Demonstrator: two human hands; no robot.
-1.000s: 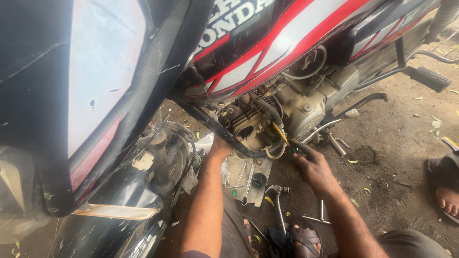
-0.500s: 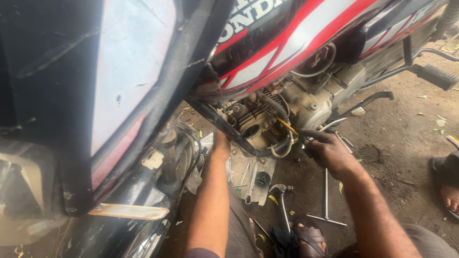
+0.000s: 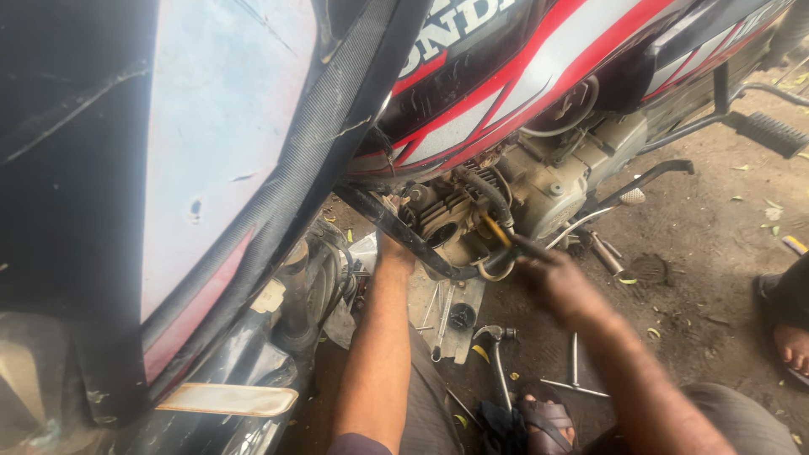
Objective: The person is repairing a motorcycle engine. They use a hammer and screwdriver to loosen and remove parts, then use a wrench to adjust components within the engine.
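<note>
- Nearest the camera: the person's own sandalled foot [image 3: 546,419] rests on the dirt ground [image 3: 716,253], with a T-handled wrench [image 3: 575,371] and a hammer [image 3: 495,350] lying just beside it. Their places relative to each other match the frame half a second earlier.
- Left forearm runs up the middle of the view. The left hand [image 3: 394,251] goes in behind the black frame tube [image 3: 396,232] beside the engine; its fingers are hidden, so whether they are clenched or loose cannot be told. It sat at the same spot in both earlier frames.
- Right hand [image 3: 560,282] is closed around the dark handle end of a tool with a yellow shaft [image 3: 497,230]. The shaft's tip lies against the engine cylinder [image 3: 447,221], close to its round opening.
- Change noted: one second ago the right hand lay lower, near the ground, away from the cylinder. Half a second ago it had risen to the engine. It now holds at the cylinder.
- The hand is motion-blurred, so the exact finger placement on the handle is uncertain.
- A flat metal plate [image 3: 455,316] with loose small parts lies on the ground under the engine, between the two forearms.
- Further off: the red, black and white fuel tank [image 3: 539,76] overhangs the engine, and the footrest [image 3: 771,133] projects at upper right.
- Far right edge: another person's bare foot [image 3: 790,345] stands on the ground, well apart from the work, as before.
</note>
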